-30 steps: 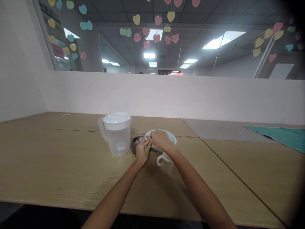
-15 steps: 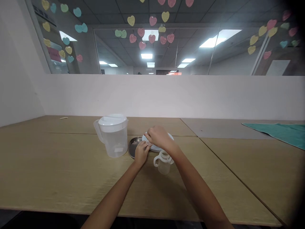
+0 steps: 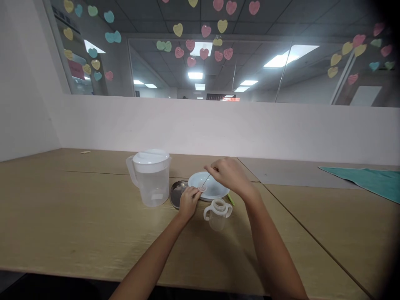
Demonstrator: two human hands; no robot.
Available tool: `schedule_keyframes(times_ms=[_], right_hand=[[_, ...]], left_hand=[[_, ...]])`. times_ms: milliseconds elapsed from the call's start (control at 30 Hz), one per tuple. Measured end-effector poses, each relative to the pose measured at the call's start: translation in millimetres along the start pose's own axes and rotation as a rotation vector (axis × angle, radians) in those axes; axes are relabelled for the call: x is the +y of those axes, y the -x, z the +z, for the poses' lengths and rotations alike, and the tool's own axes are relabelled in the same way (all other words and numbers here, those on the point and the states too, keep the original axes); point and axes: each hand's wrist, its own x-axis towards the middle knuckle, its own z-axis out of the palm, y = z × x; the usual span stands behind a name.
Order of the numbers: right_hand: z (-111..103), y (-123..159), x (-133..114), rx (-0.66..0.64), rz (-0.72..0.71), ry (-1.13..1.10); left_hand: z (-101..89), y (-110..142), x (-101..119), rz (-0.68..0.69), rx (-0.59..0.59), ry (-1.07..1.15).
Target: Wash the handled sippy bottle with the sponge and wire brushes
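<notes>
My left hand [image 3: 187,201] pinches a small pale round piece [image 3: 202,188] at the near edge of a white plate [image 3: 208,186]. My right hand [image 3: 227,173] hovers over the plate with fingers pinched on a thin straw-like stick [image 3: 206,180] that runs down to the round piece. A clear two-handled cup [image 3: 218,213] without a lid stands on the wooden table [image 3: 78,216] just in front of the plate. A round metal lid [image 3: 176,192] lies left of the plate, partly behind my left hand.
A clear plastic pitcher [image 3: 151,176] with a white lid stands left of the metal lid. A teal cloth [image 3: 365,178] lies at the far right. A green object [image 3: 230,199] shows beside the plate. A white partition wall [image 3: 218,129] runs behind the table.
My right hand has lifted and drawn to the right, away from my left hand, pulling the thin stick out from the round piece. My left hand has stayed by the plate.
</notes>
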Motion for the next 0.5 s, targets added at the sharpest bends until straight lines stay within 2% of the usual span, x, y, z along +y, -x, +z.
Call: schedule_keyframes(times_ms=[100, 233, 300, 400, 500], right_hand=[[-4.7, 1.5, 12.9, 0.061, 0.029, -0.118], [-23.1, 13.2, 28.0, 0.293, 0.134, -0.280], [-31.3, 19.0, 36.8, 0.364, 0.212, -0.319], [-24.6, 17.2, 57.3, 0.281, 0.277, -0.378], [13.6, 2.9, 84.4, 0.054, 0.297, -0.531]], left_hand=[[0.2, 1.7, -1.7, 0.009, -0.007, -0.009], [1.7, 4.0, -7.4, -0.021, -0.009, -0.047], [2.1, 5.0, -8.2, -0.029, -0.001, -0.036], [2.2, 6.4, -6.5, -0.026, -0.013, -0.012], [2.3, 7.3, -5.0, -0.043, -0.038, 0.018]])
